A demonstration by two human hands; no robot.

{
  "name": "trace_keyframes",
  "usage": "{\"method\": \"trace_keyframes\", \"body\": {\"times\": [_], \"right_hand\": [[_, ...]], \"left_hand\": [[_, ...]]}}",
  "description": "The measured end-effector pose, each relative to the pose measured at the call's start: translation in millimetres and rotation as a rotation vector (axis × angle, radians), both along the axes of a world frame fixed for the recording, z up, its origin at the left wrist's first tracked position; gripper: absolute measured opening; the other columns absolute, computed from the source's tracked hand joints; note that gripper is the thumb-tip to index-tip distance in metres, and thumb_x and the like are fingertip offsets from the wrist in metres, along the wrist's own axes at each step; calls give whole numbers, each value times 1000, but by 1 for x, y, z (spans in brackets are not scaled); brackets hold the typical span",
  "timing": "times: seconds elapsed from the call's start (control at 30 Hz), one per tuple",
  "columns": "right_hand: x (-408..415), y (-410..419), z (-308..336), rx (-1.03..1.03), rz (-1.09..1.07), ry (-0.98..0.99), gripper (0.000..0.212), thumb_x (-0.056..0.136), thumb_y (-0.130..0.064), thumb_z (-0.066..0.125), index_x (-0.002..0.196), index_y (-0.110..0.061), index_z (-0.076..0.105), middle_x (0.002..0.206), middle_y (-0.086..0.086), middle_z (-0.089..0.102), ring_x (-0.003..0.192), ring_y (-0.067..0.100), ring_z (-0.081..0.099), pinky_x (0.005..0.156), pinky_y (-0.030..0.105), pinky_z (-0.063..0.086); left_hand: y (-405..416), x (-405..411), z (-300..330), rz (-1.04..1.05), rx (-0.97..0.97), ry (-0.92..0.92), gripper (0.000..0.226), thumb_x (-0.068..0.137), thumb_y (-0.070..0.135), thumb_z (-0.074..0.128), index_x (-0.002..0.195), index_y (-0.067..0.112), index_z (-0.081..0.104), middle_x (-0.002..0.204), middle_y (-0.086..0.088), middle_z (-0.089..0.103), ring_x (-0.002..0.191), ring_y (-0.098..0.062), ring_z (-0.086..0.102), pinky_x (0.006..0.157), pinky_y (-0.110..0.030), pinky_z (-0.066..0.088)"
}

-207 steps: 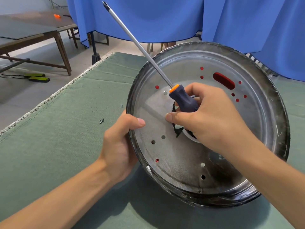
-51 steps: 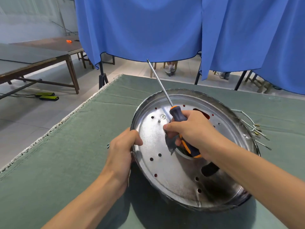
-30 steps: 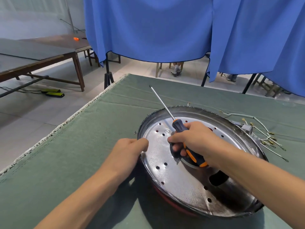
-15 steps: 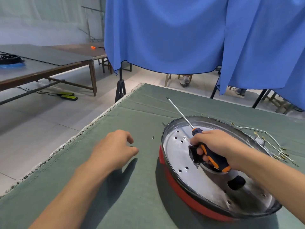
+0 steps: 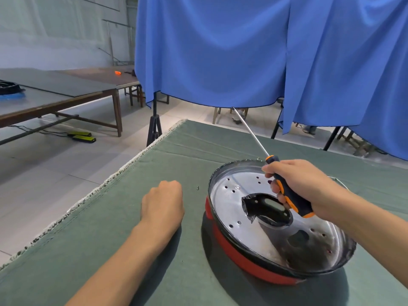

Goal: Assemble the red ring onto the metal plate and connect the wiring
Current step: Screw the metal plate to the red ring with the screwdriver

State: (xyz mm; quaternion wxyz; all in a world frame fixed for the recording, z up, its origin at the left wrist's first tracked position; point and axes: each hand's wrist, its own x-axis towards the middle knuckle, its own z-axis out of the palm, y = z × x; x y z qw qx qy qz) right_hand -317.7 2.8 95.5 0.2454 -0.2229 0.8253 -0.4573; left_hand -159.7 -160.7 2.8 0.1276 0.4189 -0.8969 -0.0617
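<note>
The round metal plate [image 5: 238, 208] lies on the green table with the red ring [image 5: 238, 259] showing under its near rim. A black part [image 5: 265, 206] sits over the plate's centre hole. My right hand [image 5: 295, 180] grips a screwdriver [image 5: 287, 195] by its dark and orange handle above the plate, shaft pointing up and away. My left hand [image 5: 163, 202] rests on the cloth left of the plate, fingers curled under, holding nothing that I can see. A small screw [image 5: 198, 188] lies between that hand and the plate. The wiring is hidden behind my right arm.
The green cloth table [image 5: 110, 250] ends at a frayed left edge [image 5: 88, 197]. Blue curtains [image 5: 220, 51] hang behind it. A wooden table [image 5: 66, 93] stands at the far left, and a black tripod stand [image 5: 154, 127] rises by the table's far corner.
My left hand let go of the plate's rim and moved left onto the cloth. The plate now lies flat with the red ring under it. My right hand lifted the screwdriver.
</note>
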Motion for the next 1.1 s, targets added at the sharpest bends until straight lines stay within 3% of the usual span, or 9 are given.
{"method": "trace_keyframes", "body": {"times": [0.07,0.17,0.4,0.53,0.63,0.7,0.73,0.97,1.1], "right_hand": [[2,6,0,-30,2,32,18,88,-24,62,80,-8,61,46,2,55,39,19,47,45,27,41],[6,15,-3,-62,13,49,17,89,-22,61,81,-7,60,46,3,54,38,19,46,43,28,40],[15,33,-9,-52,74,156,14,90,-19,60,79,-11,57,45,0,56,35,16,46,39,23,38],[18,38,-8,-57,110,235,11,88,-19,61,79,-14,58,45,-1,57,35,16,47,42,23,39],[19,42,-10,-43,127,312,10,86,-22,61,77,-19,60,46,-1,59,35,14,49,43,23,39],[21,44,-12,-42,128,328,11,85,-24,62,75,-20,59,47,-1,60,34,14,48,43,22,38],[21,45,-14,-44,124,328,11,84,-25,62,74,-19,59,47,-1,60,34,14,48,43,22,38],[24,55,-12,-21,116,377,9,82,-27,61,75,-22,59,50,-3,63,35,12,51,45,22,40],[24,58,-13,-10,116,379,9,82,-28,61,78,-20,60,49,-4,62,36,12,52,46,23,40]], "left_hand": [[5,1,1,-10,-11,-25,23,85,2,45,69,12,32,98,-14,57,92,-37,59,63,-34,35],[9,5,3,-14,19,-35,22,88,1,44,74,13,31,99,-14,52,96,-38,59,65,-35,35],[8,20,3,24,73,-53,33,87,1,44,63,10,23,65,-7,31,73,-33,42,64,-33,37],[7,23,-2,26,87,-54,30,83,-2,44,64,10,24,74,-15,45,86,-39,58,65,-35,41],[3,28,-2,15,83,-80,12,79,-3,44,74,8,44,82,-10,50,87,-35,58,67,-34,43],[0,32,-2,-18,103,-98,23,76,-1,47,83,18,58,96,-9,60,92,-32,61,71,-33,48],[0,35,-1,-47,90,-103,25,76,1,48,80,25,55,100,-9,63,94,-31,62,73,-32,50],[0,37,2,-73,-60,-184,16,73,5,53,73,19,45,80,-7,55,71,-30,49,58,-30,38],[-1,40,2,-84,-52,-194,14,76,4,49,81,13,58,91,-10,62,78,-31,57,60,-30,40]]}}
